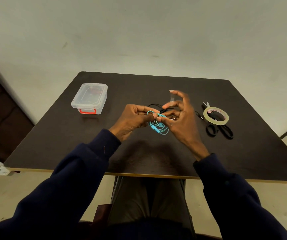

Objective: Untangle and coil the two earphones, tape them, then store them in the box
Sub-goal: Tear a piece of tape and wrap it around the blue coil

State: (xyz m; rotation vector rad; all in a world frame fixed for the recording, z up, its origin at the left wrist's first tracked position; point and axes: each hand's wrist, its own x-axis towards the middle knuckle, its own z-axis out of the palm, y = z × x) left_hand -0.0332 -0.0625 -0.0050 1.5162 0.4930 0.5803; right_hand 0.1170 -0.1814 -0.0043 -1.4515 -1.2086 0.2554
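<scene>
Step in hand: taping, 1st of 2 earphones. Coiling of this one looks done; tape not yet on the cord.
Left hand (135, 118): thumb and fingers pinch the teal earphone (158, 125) at the top of its coil; loops hang loose below, above the tabletop (70, 144) centre.
Right hand (182, 120): fingers spread wide, just beside the coil on its right. Tape strip (172, 97) sticks to the raised forefinger tip and hangs down. Lower fingers reach the coil; whether they pinch the cord cannot be told.
Black earphone (154, 106): lies loose on the tabletop behind the hands, toward the far edge; plug end trails out twd the right. Not coiled, not taped.
Tape roll (216, 116): flat near the right edge, resting on top of the scissors (219, 129).
Box (89, 98): clear, lid on, red latch; near the far-left corner, well apart from the hands.
Progress (est.): under half. Both earphones still outside the box.
Next move (est.): bring strip to the pinch pt, sticky side in, wrap round all loops, press ends together. Left hand must hold the pinch so loops do not spring out.
Risk (est.): strip may fold onto itself or stick to the finger instead of the cord; thin cord may slip from the bundle.
After that (est.): repeat for black earphone, open lid, store both.
</scene>
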